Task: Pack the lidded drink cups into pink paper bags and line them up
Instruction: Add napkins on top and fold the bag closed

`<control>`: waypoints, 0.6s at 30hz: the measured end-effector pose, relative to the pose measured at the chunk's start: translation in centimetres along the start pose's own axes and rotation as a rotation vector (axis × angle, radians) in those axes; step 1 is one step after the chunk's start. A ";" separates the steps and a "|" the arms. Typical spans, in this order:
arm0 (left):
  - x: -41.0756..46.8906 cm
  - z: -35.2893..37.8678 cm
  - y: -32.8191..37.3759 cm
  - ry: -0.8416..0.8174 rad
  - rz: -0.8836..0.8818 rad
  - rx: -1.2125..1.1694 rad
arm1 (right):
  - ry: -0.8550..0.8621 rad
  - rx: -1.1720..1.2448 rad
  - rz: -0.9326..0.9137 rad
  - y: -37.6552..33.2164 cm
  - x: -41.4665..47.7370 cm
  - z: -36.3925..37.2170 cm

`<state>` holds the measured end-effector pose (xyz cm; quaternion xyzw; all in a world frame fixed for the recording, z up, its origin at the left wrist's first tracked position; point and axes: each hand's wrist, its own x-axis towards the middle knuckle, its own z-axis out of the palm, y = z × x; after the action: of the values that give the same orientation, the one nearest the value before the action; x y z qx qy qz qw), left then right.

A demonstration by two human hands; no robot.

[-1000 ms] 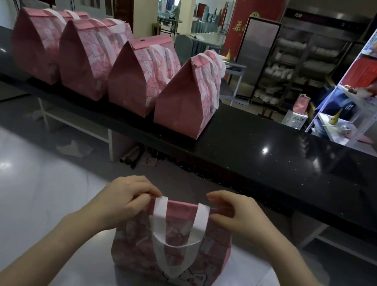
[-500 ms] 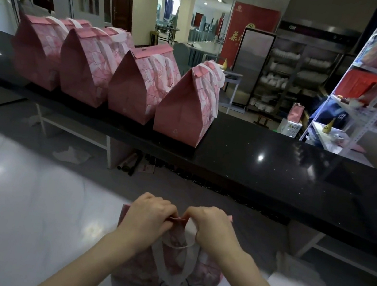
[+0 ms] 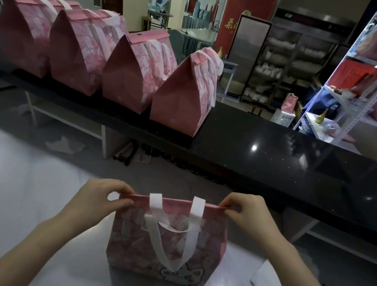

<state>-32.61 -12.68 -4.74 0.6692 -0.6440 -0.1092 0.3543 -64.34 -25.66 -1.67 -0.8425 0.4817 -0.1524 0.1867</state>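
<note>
- Bag position first: a pink paper bag [image 3: 166, 243] printed with a cartoon pattern, with two white ribbon handles [image 3: 154, 241], stands upright on the pale grey counter [image 3: 14, 189] just in front of the person, between the two forearms.
- Left hand [image 3: 102, 199] pinches the left end of the bag's top edge between thumb and fingertips. Right hand [image 3: 242, 215] pinches the right end the same way. Each grip is pressed together on the paper rim, and the mouth between them looks drawn flat.
- No drink cup shows. The bag's walls hide whatever is inside, so I cannot tell whether one is in there.
- Long axis of the pinched top edge runs left to right across the view, roughly parallel with the near edge of the black counter [image 3: 267, 150] beyond.
- On that black counter a row of four closed pink bags [image 3: 182, 95] stands side by side. Each turns its peaked narrow end toward the person, so their folded tops run away from the viewer, crosswise to the edge now held.
- Free space in the line lies just beside the fourth bag on its right: ahead of the held bag, higher, and a little to the right. The right hand is the nearer one to it.
- Judging from this, the top probably needs folding over first. The bag would then go forward and up with about a quarter turn, so its narrow end faces front like the others.
</note>
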 end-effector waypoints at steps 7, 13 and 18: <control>-2.2 0.9 1.5 0.189 0.019 0.018 | 0.231 -0.023 0.001 -2.4 5.0 2.8; -4.4 2.8 3.1 0.055 0.051 -0.332 | 0.313 0.181 0.154 -1.5 4.4 4.6; -4.7 3.3 -1.0 -0.023 -0.202 -0.617 | 0.324 0.343 0.320 -0.2 -3.5 9.1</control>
<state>-34.48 -9.40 -9.22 0.5895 -0.5147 -0.3414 0.5206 -61.92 -20.98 -9.90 -0.6767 0.5993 -0.3327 0.2688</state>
